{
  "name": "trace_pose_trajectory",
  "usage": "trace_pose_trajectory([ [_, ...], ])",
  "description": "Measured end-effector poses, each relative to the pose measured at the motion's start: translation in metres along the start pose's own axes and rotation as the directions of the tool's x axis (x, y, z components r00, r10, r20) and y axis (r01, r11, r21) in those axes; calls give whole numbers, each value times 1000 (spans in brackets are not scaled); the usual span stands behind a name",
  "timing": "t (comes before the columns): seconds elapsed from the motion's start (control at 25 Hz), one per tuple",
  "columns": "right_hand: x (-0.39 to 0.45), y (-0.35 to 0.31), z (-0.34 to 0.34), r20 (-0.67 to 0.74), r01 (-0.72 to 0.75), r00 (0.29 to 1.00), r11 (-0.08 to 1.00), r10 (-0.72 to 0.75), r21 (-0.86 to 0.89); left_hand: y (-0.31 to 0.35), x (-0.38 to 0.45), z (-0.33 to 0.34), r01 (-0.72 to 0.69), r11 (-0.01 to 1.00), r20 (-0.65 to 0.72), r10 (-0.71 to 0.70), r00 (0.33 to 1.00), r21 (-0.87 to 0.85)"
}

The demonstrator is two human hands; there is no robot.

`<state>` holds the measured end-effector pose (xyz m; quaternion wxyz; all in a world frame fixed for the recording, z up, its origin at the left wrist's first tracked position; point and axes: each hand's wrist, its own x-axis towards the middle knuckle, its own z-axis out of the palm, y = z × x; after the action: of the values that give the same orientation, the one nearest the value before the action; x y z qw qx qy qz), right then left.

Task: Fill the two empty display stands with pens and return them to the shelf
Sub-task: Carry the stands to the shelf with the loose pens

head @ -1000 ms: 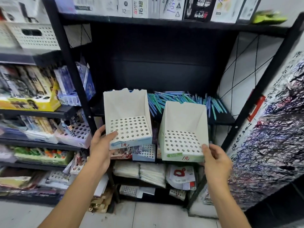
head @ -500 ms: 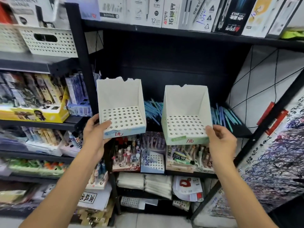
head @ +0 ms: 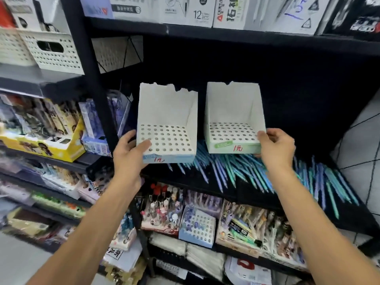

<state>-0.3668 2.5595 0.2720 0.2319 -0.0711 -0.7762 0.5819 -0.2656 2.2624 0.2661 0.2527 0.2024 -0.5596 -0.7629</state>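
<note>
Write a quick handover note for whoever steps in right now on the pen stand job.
Left hand grips the blue-fronted stand at its left front corner.
Right hand grips the green-fronted stand at its right front corner.
Both stands are held up in front of the middle shelf, above the loose pens lying on it.
Done: nothing filled; every hole in both stands is empty.
Left: load pens into both stands, then set them back on the shelf.

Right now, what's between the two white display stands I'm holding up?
Nothing solid: in the head view a narrow gap separates the blue-fronted stand from the green-fronted stand, showing only the dark shelf back and, lower down, loose pens.
</note>
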Motion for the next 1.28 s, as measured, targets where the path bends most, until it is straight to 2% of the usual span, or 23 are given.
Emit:
trace_pose_trajectory([
  [0.16, 48, 6, 17, 97, 33, 995, 999, -31, -20, -3, 20, 28, -6, 1000, -93, 4, 996, -20],
  [0.36, 73, 25, 34, 198, 27, 980, 999, -17, -46, -18, 34, 43, 8, 1000, -139, -4, 990, 29],
  [0.64, 91, 29, 50, 191, 37, 982, 990, -11, -136, -32, 39, 35, 9, 1000, -170, -11, 985, -16],
  [0.8, 93, 25, 59, 219, 108, 975, 951, -45, -289, -34, 40, 21, 12, 999, -238, -20, 971, -37],
  [0.96, 89, 21, 71, 227, 173, 971, 885, -78, -433, -37, 36, 15, 22, 1000, -247, -23, 969, -8],
  [1.12, 85, 8, 91, 214, 165, 973, 896, -81, -412, -38, 26, 15, 7, 998, -259, 9, 966, 60],
  [1.28, 83, -9, 112, 277, 227, 953, 894, -122, -387, -43, 0, 6, -15, 993, -260, 45, 965, 117],
])
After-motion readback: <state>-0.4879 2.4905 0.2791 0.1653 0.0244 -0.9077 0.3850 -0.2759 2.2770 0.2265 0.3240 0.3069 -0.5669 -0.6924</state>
